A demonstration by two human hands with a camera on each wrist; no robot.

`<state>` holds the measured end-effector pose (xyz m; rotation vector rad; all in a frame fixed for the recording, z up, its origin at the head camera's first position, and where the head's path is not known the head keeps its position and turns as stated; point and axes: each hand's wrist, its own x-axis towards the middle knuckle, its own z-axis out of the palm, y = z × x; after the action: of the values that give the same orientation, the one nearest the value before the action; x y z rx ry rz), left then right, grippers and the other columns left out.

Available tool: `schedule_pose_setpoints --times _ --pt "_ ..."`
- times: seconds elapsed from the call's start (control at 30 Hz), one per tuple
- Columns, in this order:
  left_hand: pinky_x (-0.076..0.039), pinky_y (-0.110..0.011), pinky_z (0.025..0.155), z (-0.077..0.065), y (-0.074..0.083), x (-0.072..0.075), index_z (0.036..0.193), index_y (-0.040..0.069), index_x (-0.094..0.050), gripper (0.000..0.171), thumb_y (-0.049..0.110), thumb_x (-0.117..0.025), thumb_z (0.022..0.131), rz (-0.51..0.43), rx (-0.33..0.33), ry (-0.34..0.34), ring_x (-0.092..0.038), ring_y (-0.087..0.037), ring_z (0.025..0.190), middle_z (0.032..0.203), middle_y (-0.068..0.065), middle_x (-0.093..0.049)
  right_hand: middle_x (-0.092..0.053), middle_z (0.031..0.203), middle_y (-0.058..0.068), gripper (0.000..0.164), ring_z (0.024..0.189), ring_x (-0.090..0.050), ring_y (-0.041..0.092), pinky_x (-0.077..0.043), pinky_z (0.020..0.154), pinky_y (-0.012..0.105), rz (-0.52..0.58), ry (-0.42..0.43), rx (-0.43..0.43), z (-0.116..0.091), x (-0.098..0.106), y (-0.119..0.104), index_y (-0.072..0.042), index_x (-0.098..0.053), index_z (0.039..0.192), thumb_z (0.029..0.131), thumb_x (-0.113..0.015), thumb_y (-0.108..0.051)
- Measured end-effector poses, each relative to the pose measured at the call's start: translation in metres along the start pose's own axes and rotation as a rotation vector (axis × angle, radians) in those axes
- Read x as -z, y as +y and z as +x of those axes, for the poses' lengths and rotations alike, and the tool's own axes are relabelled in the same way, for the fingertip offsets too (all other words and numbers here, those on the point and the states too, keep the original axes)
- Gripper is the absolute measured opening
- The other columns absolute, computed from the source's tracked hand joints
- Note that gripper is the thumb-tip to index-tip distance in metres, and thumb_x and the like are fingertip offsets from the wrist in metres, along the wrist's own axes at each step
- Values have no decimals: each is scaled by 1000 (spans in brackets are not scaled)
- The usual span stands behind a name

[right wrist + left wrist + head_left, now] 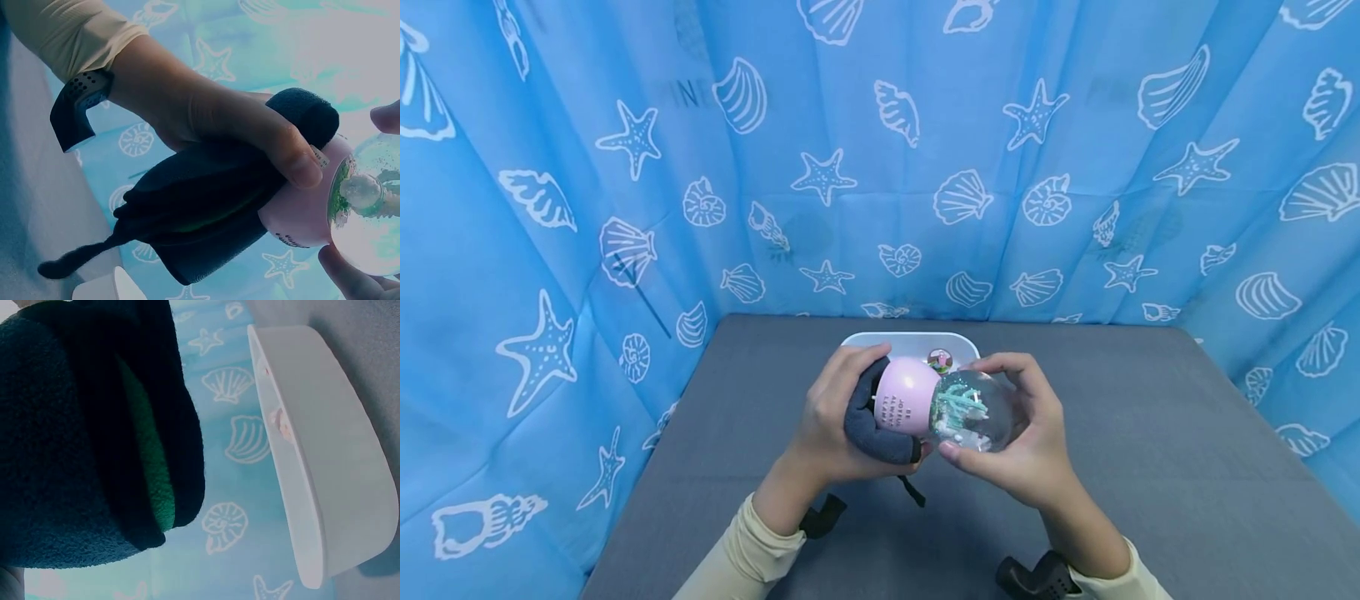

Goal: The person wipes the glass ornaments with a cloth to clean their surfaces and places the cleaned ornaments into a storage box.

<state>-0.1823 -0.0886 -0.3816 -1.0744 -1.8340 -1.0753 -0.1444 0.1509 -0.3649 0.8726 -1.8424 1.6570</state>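
A snow globe with a pink lettered base and a clear ball lies sideways between the two hands in the head view. Green plant-like shapes and glitter show inside the ball. My left hand grips a dark blue-grey cloth wrapped against the base's end. In the right wrist view, the left thumb presses near the base, and the cloth hangs in folds with a thin tail. My right hand holds the clear ball between thumb and fingers. Green fabric shows between the cloth's folds in the left wrist view.
Behind the hands stands a white tray with a small colourful round item in it. A grey tabletop lies below. Blue curtains with shells and starfish surround it. Each wrist wears a black camera mount.
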Motion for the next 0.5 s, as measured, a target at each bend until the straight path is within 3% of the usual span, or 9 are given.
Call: schedule_pose_setpoints --times 0.13,0.3,0.5 --pt "-63 -34 90 1 0 -1 146 -1 -54 113 37 -103 52 -11 -8 2 -66 -23 109 125 -18 -63 -63 125 15 80 110 -68 20 -64 86 28 -16 15 -35 -1 0 -1 10 -55 130 58 -88 17" --pt "-63 -33 90 0 1 -2 146 -1 -55 107 45 -100 60 -12 -7 9 -66 -22 108 124 -17 -63 -69 122 3 73 103 -69 14 -63 81 24 -124 38 -125 -2 1 -3 4 -61 129 63 -89 15" --pt "-63 -32 89 0 0 -3 145 -1 -55 105 44 -100 61 -12 -19 20 -66 -22 107 123 -16 -63 -72 116 -4 50 107 -72 9 -61 87 21 -146 64 -191 1 2 -3 5 -66 122 76 -83 12"
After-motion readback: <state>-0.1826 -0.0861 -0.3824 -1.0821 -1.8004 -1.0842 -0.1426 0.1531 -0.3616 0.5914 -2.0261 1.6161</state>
